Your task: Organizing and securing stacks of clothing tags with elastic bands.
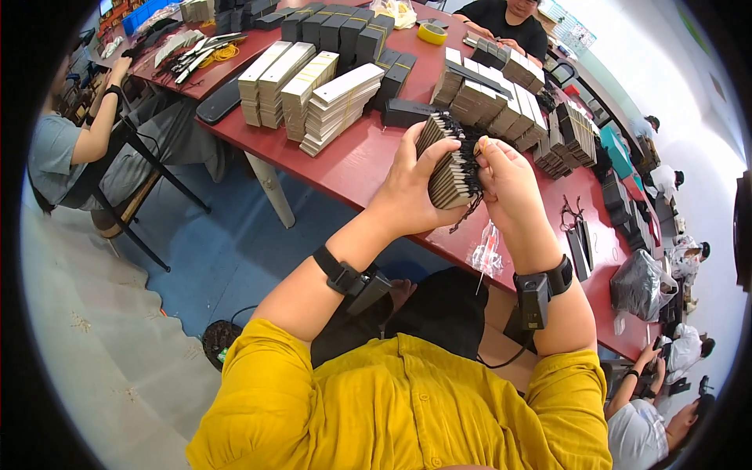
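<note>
My left hand (409,184) is wrapped round a stack of hang tags (450,178), thin pale-edged cards fanned slightly above the table's near edge. Black strings (468,149) gather along the stack's right side, and some dangle below it. My right hand (509,178) is closed with thumb and fingers pinched at these strings, close against the stack. A small yellowish bit shows at its fingertips, too small to name. Just beyond the stack lies a black bundle of tags (407,113). A clear plastic packet (487,249) lies below my right hand.
Banded white stacks (337,102), black stacks (329,31) and more stacks (489,98) crowd the red table (313,164). Yellow tape (432,33) lies behind. Loose black-stringed tags (578,243) and a grey plastic bag (638,286) lie right. Co-workers sit around; one person (509,27) is opposite.
</note>
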